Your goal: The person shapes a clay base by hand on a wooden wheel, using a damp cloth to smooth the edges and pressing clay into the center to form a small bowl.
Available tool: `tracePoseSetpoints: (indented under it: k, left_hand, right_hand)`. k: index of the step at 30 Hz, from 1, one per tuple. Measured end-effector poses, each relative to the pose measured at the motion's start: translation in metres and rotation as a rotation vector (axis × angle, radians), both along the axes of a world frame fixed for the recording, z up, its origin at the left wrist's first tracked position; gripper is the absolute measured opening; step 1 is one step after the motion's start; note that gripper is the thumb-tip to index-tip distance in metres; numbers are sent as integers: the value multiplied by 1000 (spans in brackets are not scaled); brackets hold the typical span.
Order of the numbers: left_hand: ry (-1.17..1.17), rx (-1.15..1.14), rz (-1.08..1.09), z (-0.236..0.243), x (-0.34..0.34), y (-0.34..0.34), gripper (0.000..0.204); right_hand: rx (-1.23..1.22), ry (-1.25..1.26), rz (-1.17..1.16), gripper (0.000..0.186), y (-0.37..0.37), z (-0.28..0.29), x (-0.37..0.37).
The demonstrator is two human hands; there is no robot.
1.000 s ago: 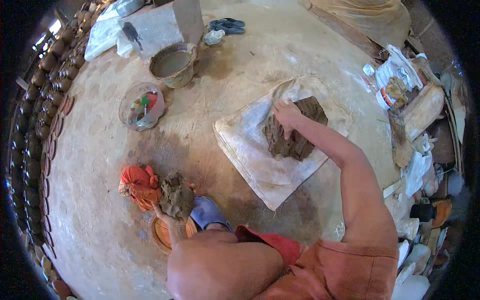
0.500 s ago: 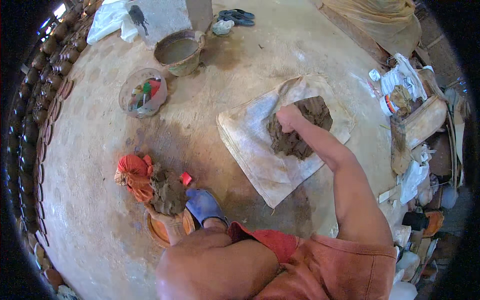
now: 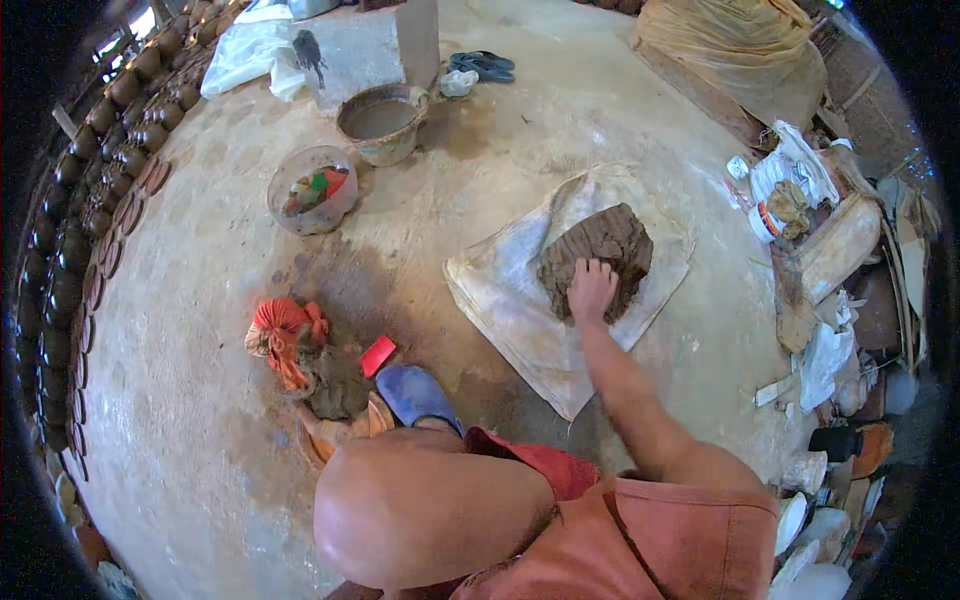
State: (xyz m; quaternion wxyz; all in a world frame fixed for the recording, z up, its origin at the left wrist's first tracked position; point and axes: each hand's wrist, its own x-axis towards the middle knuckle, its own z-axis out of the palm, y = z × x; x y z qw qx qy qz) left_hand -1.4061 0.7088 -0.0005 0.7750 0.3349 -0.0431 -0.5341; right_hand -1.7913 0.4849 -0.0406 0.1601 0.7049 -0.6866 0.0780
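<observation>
My right hand point(image 3: 593, 290) presses into the near edge of a large grey-brown clay mound point(image 3: 600, 240), its fingers curled into the clay. The mound lies on a pale cloth sack point(image 3: 505, 290) on the floor. At the lower left, my left hand point(image 3: 328, 432) holds the near side of a smaller lump of clay point(image 3: 338, 385); my knee and the clay partly hide it. An orange cloth bundle point(image 3: 285, 330) touches this lump's far side. Beneath my left hand shows an orange-brown round dish point(image 3: 378, 414).
A small red block point(image 3: 377, 355) lies by my blue slipper point(image 3: 415, 395). Farther off stand a clear tub point(image 3: 325, 210) with coloured items and a bucket point(image 3: 390, 148) of greyish liquid. Dark round pots point(image 3: 65, 290) line the left; clutter point(image 3: 820, 350) fills the right.
My right hand has moved from the mound's left part to its near edge, its fingers now pointing away from me. The view has shifted slightly. My left hand stays by the smaller lump.
</observation>
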Motion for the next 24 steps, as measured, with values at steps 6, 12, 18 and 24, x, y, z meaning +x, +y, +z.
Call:
tracePoseSetpoints:
  k: [6, 12, 18, 24]
  left_hand:
    - [-43, -9, 75, 15, 36, 14, 75]
    - [-105, -97, 224, 59, 91, 31, 76]
    - [-132, -190, 219, 116, 74, -35, 76]
    - [-121, -294, 240, 148, 68, -96, 75]
  right_hand:
    - [-206, -231, -289, 47, 19, 2, -23]
    - [-4, -944, -614, 85, 44, 63, -35]
    - [-403, -1271, -118, 72, 41, 240, 91]
    - [-94, -803, 1324, 50, 54, 300, 258]
